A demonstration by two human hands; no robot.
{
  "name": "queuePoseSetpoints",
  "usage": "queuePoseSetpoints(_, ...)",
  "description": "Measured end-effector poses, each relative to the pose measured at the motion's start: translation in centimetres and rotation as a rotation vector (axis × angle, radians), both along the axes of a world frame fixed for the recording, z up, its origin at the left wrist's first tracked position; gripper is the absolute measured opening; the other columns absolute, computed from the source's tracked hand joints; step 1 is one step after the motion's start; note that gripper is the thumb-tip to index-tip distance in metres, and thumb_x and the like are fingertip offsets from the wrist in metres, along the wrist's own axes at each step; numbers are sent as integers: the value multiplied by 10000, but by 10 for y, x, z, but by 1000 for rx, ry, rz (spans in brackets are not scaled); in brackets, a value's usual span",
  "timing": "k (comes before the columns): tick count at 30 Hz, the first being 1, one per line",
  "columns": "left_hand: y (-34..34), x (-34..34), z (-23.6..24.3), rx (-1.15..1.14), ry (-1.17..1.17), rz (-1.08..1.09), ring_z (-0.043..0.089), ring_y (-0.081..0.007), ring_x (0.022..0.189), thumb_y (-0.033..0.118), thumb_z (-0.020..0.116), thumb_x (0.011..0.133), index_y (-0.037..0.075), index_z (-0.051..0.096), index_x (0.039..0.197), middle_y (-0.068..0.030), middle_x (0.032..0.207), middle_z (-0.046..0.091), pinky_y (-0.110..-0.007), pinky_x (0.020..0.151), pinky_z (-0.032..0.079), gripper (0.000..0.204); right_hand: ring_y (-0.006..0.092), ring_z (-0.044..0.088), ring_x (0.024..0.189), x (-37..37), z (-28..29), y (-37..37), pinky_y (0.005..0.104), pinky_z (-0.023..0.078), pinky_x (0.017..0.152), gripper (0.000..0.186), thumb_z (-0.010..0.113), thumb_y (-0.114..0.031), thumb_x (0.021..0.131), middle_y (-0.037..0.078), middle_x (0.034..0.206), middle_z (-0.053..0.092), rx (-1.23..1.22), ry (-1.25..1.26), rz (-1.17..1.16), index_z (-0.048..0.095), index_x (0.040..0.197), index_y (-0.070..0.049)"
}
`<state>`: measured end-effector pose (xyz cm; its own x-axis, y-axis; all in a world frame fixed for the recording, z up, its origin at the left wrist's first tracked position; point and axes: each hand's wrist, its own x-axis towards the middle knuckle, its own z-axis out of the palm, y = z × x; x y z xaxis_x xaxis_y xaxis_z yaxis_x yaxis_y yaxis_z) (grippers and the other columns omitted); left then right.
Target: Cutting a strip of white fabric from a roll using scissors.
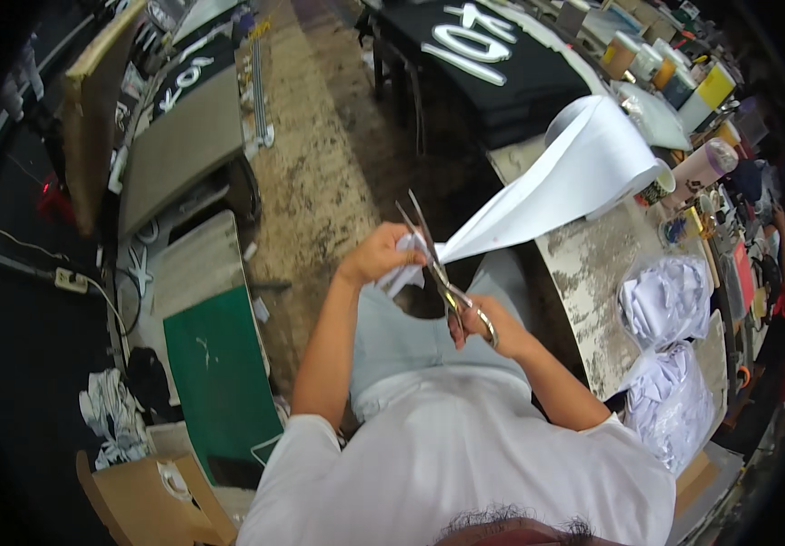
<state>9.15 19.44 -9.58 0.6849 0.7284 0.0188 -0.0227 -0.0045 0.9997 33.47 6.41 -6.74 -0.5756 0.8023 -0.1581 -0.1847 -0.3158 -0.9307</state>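
A white roll of sheet material, whether paper or cloth I cannot tell, lies on the worktable to the right. Its loose end runs down to the left as a narrowing white strip in front of my body. My left hand pinches the gathered end of this strip. In my right hand is a pair of metal scissors, its fingers in the handles. The blades point up and away, slightly parted, crossing the strip right beside my left fingers.
Clear plastic bags of white material sit on the stained right-hand table. Jars and bottles crowd behind the roll. Black panels with white lettering lie farther off. A green board and a cardboard box are at left.
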Motion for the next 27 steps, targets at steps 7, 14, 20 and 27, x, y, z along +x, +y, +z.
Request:
queuePoseSetpoints(7, -3, 0, 16, -62, -5, -19, 565, -75, 790, 116, 760, 825, 20, 701, 931, 18, 826, 647, -250, 730, 458, 154, 104, 547, 534, 4, 0, -2, 258, 464, 514, 464, 687, -478, 908, 10, 623, 552, 2, -135, -45, 559, 734, -67)
queuePoseSetpoints(14, -8, 5, 24, -68, 86, 11, 523, -66, 788, 90, 743, 816, 21, 675, 877, 43, 809, 602, -244, 727, 425, 115, 118, 564, 571, -4, -1, 2, 263, 481, 540, 481, 639, -490, 943, 25, 647, 552, -39, -23, -54, 565, 777, -46)
queuePoseSetpoints(20, -7, 0, 22, -68, 46, 42, 550, -77, 812, 51, 737, 804, 14, 678, 897, 27, 842, 623, -256, 741, 442, 116, 119, 549, 586, -6, -5, 6, 266, 484, 557, 482, 636, -496, 944, 28, 662, 553, -8, -12, -15, 559, 786, -47)
queuePoseSetpoints(27, -9, -7, 13, 20, 45, 15, 590, -65, 829, 61, 743, 838, 13, 715, 1016, 8, 891, 694, -243, 767, 471, 186, 93, 534, 528, 0, -12, 4, 251, 453, 471, 445, 706, -453, 903, 19, 634, 554, 1, -128, -27, 559, 738, -67)
